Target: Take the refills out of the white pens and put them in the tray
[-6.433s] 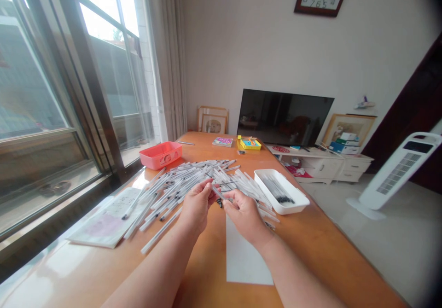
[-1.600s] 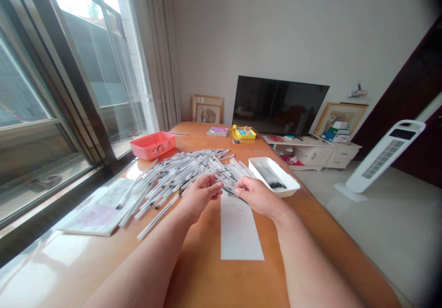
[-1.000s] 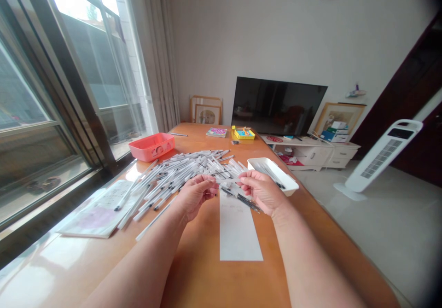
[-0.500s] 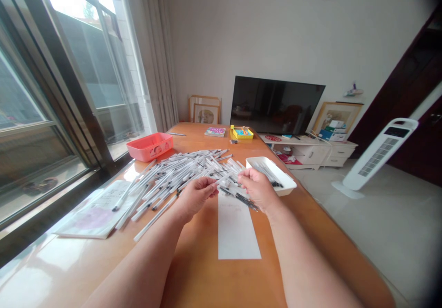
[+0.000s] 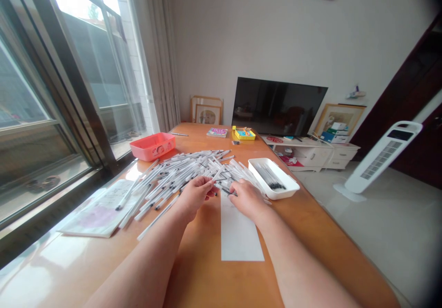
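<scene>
My left hand [image 5: 197, 194] is closed in a pinch on a clear plastic pen tube [image 5: 217, 174], which points up and away from the fingertips. To its right, my right hand [image 5: 247, 198] is low over the top of a white paper strip [image 5: 240, 234], thumb and fingers pinching the end of a thin black pen piece [image 5: 226, 190]. Its exact kind is partly hidden by the fingers. Beyond both hands spreads a pile of clear pen barrels [image 5: 179, 172] with black ends. Whitish clear pieces [image 5: 238, 172] lie just past my right hand.
A white tray [image 5: 293, 188] with black-ended pens stands on the right. At the left are a red plastic basket [image 5: 152, 148] and a booklet [image 5: 93, 216] with pens across it. Farther back lie a yellow box [image 5: 245, 135] and a purple book [image 5: 217, 133].
My right hand has come down and left onto the black pieces at the paper's top. The clear tube now stands out from my left fingertips. The view has shifted slightly.
</scene>
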### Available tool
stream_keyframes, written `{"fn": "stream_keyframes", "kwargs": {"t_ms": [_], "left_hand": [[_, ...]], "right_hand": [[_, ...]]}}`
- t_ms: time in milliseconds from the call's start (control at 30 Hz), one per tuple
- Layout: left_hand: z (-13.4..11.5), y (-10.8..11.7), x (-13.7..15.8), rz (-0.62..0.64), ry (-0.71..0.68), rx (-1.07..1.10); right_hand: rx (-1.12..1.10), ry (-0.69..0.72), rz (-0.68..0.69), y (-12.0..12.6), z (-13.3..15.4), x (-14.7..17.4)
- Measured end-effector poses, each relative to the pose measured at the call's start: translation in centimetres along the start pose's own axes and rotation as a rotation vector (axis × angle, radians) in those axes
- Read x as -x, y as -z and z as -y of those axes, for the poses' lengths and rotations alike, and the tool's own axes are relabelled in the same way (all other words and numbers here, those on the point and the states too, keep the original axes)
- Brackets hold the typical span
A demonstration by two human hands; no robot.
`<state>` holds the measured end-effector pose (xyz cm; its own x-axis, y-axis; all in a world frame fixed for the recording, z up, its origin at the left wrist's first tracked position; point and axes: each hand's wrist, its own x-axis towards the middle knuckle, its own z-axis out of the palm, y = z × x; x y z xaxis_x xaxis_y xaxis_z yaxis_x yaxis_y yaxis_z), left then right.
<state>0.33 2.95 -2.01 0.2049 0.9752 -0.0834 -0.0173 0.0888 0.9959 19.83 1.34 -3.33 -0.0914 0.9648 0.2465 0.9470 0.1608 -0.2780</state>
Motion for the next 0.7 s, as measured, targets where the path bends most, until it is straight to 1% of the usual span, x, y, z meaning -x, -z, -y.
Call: {"fn": "stream_keyframes", "kwargs": {"t_ms": [167, 333, 467, 567, 633, 700], "left_hand": [[0.0, 0.0, -0.1, 0.009, 0.013, 0.022], [0.0, -0.1, 0.0, 0.005, 0.03, 0.034], [0.3, -0.2, -0.1, 0.003, 0.042, 0.057], [0.6, -0.2, -0.3, -0.005, 0.053, 0.092], [0.8, -0.2, -0.5, -0.008, 0.055, 0.142], [0.9, -0.1, -0.6, -0.003, 0.046, 0.214]], "right_hand": [[0.04, 0.001, -0.026, -0.2, 0.2, -0.4], [0.021, -0.055, -0.054, 0.8, -0.4, -0.3], [-0.068, -0.082, -0.043, 1.9, -1.1, 0.3], [-0.14, -0.116, -0.062, 2.5, -1.4, 0.7], [-0.242, -0.117, -0.069, 2.5, -1.3, 0.9], [-0.37, -0.096, -0.041, 2.3, -1.3, 0.9]]}}
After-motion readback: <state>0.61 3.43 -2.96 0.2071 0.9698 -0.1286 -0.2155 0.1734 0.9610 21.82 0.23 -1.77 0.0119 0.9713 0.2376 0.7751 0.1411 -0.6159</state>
